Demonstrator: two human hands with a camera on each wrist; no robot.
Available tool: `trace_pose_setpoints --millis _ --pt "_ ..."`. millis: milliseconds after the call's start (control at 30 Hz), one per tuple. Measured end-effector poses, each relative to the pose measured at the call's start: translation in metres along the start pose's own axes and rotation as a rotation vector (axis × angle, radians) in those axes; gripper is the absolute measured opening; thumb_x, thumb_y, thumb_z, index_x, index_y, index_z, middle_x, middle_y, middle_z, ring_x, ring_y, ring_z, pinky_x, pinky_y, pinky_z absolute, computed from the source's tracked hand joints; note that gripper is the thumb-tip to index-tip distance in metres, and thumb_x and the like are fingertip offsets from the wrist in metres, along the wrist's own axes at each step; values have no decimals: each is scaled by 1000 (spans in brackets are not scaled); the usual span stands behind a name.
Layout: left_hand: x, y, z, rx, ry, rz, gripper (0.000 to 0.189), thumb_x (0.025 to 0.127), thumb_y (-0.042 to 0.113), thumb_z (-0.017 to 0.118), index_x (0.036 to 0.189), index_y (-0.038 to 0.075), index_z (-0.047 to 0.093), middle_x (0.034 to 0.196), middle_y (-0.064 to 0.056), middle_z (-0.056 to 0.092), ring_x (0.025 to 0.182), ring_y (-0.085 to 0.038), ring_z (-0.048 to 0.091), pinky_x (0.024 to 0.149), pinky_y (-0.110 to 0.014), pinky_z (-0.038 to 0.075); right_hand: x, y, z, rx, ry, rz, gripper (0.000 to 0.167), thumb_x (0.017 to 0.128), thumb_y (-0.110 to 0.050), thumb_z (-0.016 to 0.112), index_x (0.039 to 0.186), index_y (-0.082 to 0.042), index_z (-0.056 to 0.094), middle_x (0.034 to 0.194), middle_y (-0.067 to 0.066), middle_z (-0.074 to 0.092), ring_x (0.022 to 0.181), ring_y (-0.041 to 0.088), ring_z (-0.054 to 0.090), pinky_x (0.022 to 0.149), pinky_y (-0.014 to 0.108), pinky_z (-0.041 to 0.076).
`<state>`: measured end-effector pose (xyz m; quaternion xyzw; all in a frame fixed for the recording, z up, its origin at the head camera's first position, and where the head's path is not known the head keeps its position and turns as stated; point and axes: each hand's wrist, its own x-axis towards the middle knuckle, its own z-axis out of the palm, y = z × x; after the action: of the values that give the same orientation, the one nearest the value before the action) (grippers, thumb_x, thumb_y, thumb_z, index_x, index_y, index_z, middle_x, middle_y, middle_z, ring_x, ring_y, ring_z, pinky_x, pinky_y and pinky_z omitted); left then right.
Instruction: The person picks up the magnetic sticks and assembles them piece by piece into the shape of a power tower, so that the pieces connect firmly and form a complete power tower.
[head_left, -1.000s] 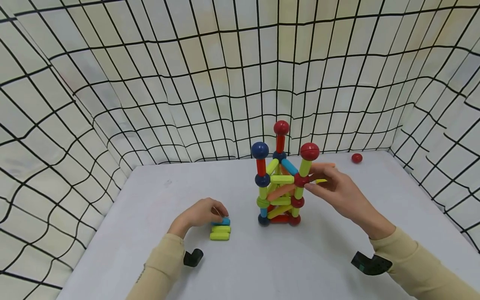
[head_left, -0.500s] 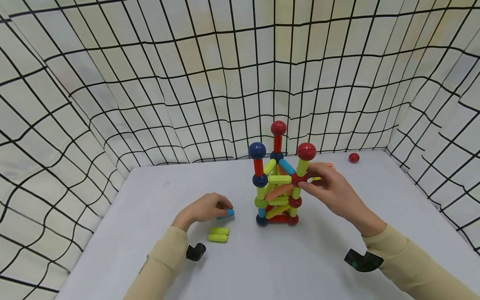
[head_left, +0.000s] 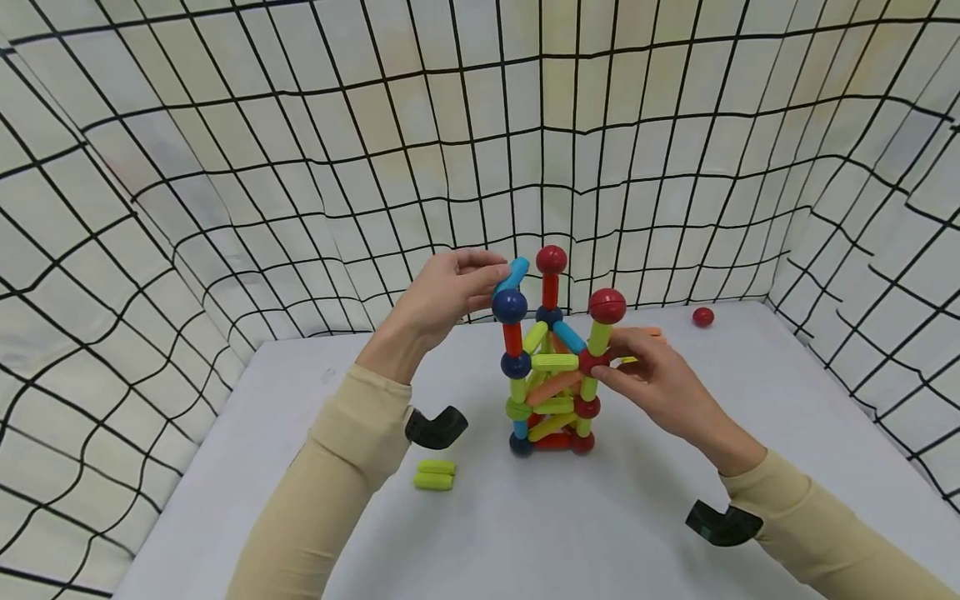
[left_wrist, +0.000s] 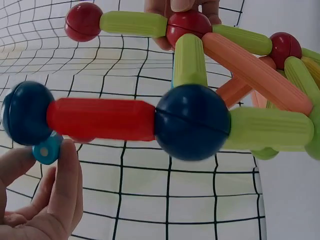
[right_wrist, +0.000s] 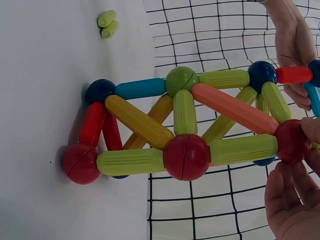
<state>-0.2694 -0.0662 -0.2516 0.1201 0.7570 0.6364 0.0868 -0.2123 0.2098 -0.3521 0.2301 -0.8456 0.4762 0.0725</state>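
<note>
A tower of coloured rods and balls (head_left: 555, 363) stands on the white table. My left hand (head_left: 450, 292) pinches a blue rod (head_left: 518, 271) between thumb and fingers, beside the dark blue ball (head_left: 510, 306) at the tower's top left. In the left wrist view the blue rod (left_wrist: 47, 151) appears end-on near that ball (left_wrist: 29, 113); whether they touch I cannot tell. My right hand (head_left: 660, 383) grips a red ball (head_left: 594, 362) on the tower's right side, with thumb and fingers around it in the right wrist view, where the ball (right_wrist: 293, 141) shows clearly.
Two lime-green rods (head_left: 435, 475) lie side by side on the table, left of the tower. A loose red ball (head_left: 702, 317) sits at the back right. Orange rods (head_left: 651, 332) lie behind my right hand. Black netting (head_left: 480, 167) surrounds the table at the back and sides.
My left hand picked up the blue rod from beside the green rods and raised it to the tower's top left ball. The right hand kept its grip on the red ball.
</note>
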Motion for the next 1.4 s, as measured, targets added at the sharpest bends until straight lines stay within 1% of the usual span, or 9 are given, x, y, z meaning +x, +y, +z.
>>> trace_pose_setpoints --millis 267,567,767,833,933,1067,1167,1267,1400 --pt "4 8 12 12 49 -21 32 94 23 67 117 2 59 111 -13 58 95 -25 66 88 -34 54 0 -2 1 4 -5 -11 41 92 -14 68 132 -9 57 117 6 59 110 22 54 86 21 51" --pt "5 10 20 30 43 -28 31 94 22 66 116 1 57 111 -14 58 88 -23 69 83 -32 56 -1 -3 1 2 -4 -8 41 92 -14 68 132 -8 57 118 6 58 111 22 53 86 21 51" --pt "1 7 17 62 5 -12 30 99 28 59 117 4 59 112 -12 60 95 -23 68 90 -38 53 -2 -4 1 9 -2 -6 41 92 -13 68 131 -8 57 118 7 58 111 22 54 85 19 50" --pt "-1 2 13 64 -14 -15 30 102 29 52 119 5 58 114 -11 60 101 -24 67 91 -39 53 -2 -2 1 6 3 -8 41 92 -13 69 131 -8 57 117 7 58 109 22 55 85 19 51" --pt "-5 -14 6 74 -76 -27 31 106 26 43 120 3 57 116 -13 60 106 -27 64 88 -39 55 -2 0 2 -2 12 -6 42 92 -15 70 131 -10 57 118 5 59 106 21 58 84 21 52" --pt "-10 -44 -2 80 -234 -38 31 105 17 39 122 1 59 118 -15 62 107 -30 62 87 -40 55 -2 3 2 -16 18 -19 42 92 -14 70 131 -8 56 119 6 59 104 22 61 84 20 52" --pt "-16 -58 -4 75 -312 -30 31 103 13 40 123 1 60 119 -15 61 108 -29 61 87 -39 55 2 4 1 -29 15 -25 40 93 -13 67 131 -6 56 121 8 58 106 26 61 83 18 51" --pt "-21 -64 -4 76 -329 -2 29 102 12 44 123 2 61 118 -14 62 108 -30 60 88 -38 55 8 7 -1 -36 4 -15 39 95 -14 65 132 -6 55 123 10 58 109 28 61 86 21 52" --pt "-24 -67 -1 98 -316 38 26 100 13 49 121 4 62 117 -12 63 107 -29 62 88 -39 55 18 15 -6 5 -42 44 44 97 -24 63 136 -9 51 130 11 56 117 32 58 91 38 53"
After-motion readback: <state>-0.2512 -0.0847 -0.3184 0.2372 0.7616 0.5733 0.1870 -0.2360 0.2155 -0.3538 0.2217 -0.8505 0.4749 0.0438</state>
